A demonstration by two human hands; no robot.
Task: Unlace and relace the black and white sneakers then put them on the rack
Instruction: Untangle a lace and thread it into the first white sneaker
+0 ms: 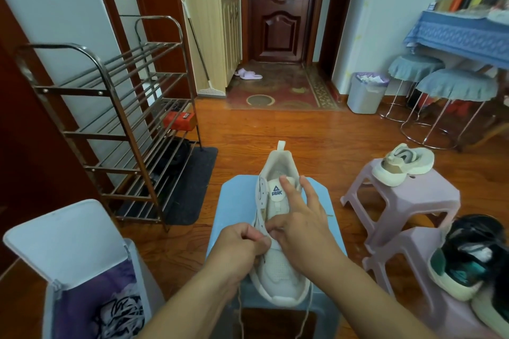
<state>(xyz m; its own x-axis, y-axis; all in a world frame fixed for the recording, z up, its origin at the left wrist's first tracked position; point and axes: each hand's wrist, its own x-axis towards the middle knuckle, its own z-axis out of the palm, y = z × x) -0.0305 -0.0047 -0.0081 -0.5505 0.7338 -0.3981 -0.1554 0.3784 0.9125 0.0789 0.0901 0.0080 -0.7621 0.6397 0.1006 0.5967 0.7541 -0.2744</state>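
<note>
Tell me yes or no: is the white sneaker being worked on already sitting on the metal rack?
No. The white sneaker rests on the blue stool under both hands, apart from the metal rack at left.
</note>
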